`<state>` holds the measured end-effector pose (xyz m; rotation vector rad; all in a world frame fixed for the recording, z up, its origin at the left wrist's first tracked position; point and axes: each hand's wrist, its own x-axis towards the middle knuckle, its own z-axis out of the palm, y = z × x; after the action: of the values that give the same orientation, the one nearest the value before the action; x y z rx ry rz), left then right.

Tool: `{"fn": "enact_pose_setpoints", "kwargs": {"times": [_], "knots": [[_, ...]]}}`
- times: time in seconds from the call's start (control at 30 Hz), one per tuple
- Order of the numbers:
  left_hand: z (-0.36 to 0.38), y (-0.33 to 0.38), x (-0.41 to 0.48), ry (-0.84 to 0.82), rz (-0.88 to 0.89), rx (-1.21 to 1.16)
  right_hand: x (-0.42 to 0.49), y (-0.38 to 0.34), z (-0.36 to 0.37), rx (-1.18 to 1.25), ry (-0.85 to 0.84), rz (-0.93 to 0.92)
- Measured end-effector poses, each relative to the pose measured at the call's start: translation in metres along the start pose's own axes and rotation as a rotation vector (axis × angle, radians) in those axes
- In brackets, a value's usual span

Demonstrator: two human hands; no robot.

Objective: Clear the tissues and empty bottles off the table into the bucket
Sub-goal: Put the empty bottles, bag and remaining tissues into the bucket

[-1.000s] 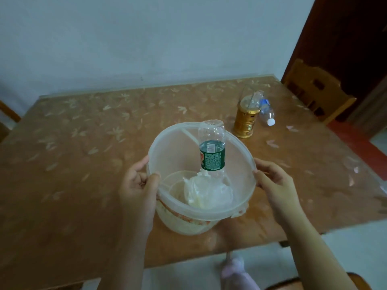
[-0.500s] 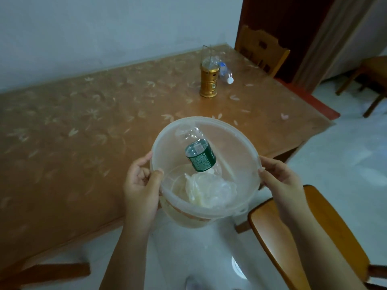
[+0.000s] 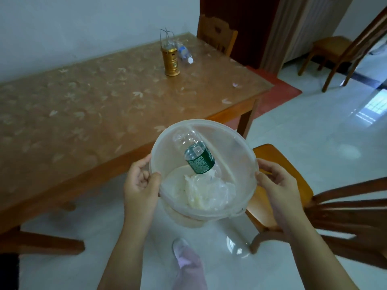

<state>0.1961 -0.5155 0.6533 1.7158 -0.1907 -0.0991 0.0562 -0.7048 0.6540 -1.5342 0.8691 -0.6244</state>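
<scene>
I hold a translucent white bucket (image 3: 240,143) in the air over the floor, off the table's near edge. My left hand (image 3: 139,185) grips its left rim and my right hand (image 3: 276,181) grips its right rim. Inside, an empty clear bottle with a green label (image 3: 198,155) leans bottom-up against the wall, above crumpled white tissue and plastic (image 3: 207,191). Far off on the table (image 3: 83,105), a second clear bottle with a blue label and white cap (image 3: 184,53) lies on its side behind a gold lantern (image 3: 170,57).
A wooden chair (image 3: 272,185) stands just right of the bucket, its dark back slats at the right edge. Another chair (image 3: 215,32) sits at the table's far end, a third (image 3: 335,49) across the room. My foot (image 3: 180,248) is on the white tile floor.
The bucket has been carried back off the table with both hands still on its rim. The bottle inside tipped further over. The view swung right, showing more floor and chairs.
</scene>
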Motion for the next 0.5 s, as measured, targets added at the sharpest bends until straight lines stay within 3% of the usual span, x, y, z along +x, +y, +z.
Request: {"fn": "enact_pose_setpoints", "kwargs": {"times": [0.5], "knots": [[-0.052,0.003,-0.181,-0.313,0.04,0.117,-0.199,0.038,-0.109,0.09,0.229,0.106]]}}
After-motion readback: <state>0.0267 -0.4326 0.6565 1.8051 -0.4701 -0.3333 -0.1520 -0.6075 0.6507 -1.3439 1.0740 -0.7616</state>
